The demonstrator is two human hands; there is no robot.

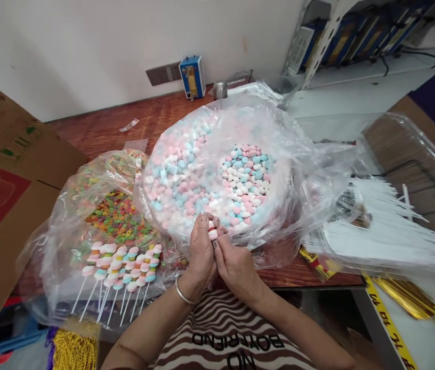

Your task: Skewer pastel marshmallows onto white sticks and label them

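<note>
Both hands meet in front of my body, at the near edge of a large clear bag of pastel candies [245,177]. My left hand [202,252] is closed round a small pink and white candy piece [212,231]. Against it, my right hand [236,264] is closed with its fingertips pinched just below the candy; what they grip is hidden. To the left, several candy skewers [127,267] with white sticks lie on a clear bag of small colourful ring candies [119,218].
A cardboard box [13,185] stands at the left. White sticks [386,226] fill a clear tray [340,257] at the right. Behind are a blue device [192,77] and a metal cup [220,90]. Gold twist ties [410,298] lie at the lower right.
</note>
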